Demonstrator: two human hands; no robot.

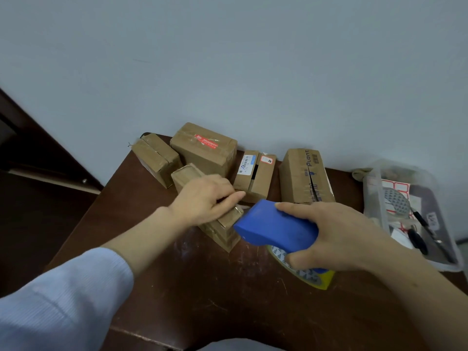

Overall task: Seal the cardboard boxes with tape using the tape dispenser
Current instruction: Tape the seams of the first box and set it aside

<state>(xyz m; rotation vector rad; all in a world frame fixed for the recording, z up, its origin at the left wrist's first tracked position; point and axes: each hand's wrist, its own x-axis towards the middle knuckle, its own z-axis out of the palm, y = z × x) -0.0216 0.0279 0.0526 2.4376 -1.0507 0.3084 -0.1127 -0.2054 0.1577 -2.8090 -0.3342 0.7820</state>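
Cardboard boxes (205, 153) crowded behind; my left hand (202, 198) held the small brown box (225, 230), right hand (339, 234) gripped the blue tape dispenser (273, 226).

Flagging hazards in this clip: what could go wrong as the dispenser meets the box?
The dispenser, gripped by the right hand, sits right beside the left hand holding the box. Its cutter, unseen here, might catch that hand. The box is narrow, so a tape pull could tip or drag it.
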